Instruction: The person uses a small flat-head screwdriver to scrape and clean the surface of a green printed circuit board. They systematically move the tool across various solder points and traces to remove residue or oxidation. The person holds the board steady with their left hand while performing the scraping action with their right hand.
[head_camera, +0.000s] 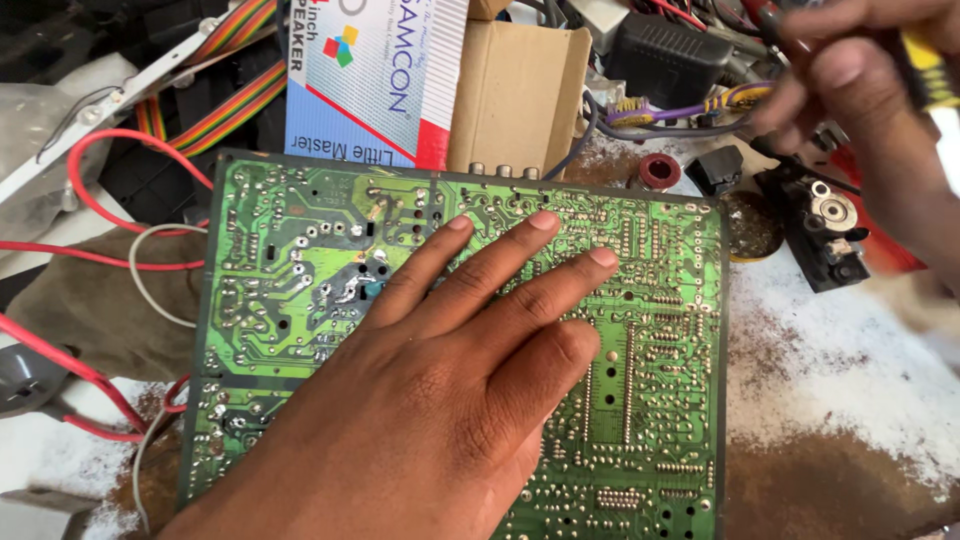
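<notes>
A green circuit board (290, 260) lies solder side up in the middle of a cluttered bench. My left hand (440, 390) rests flat on it, palm down and fingers spread toward the board's upper right, holding nothing. At the top right, blurred, my right hand (860, 90) is closed on a tool with a yellow and black handle (925, 70). It hovers above the mess behind the board's far right corner, and the tool's tip is not visible.
Behind the board stand a blue, white and red carton (375, 70) and a brown cardboard box (515, 95). A black power adapter (665, 55), red ring (659, 170) and black socket block (825, 230) lie at right. Red wires (100, 150) and striped ribbon cable (215, 110) lie at left.
</notes>
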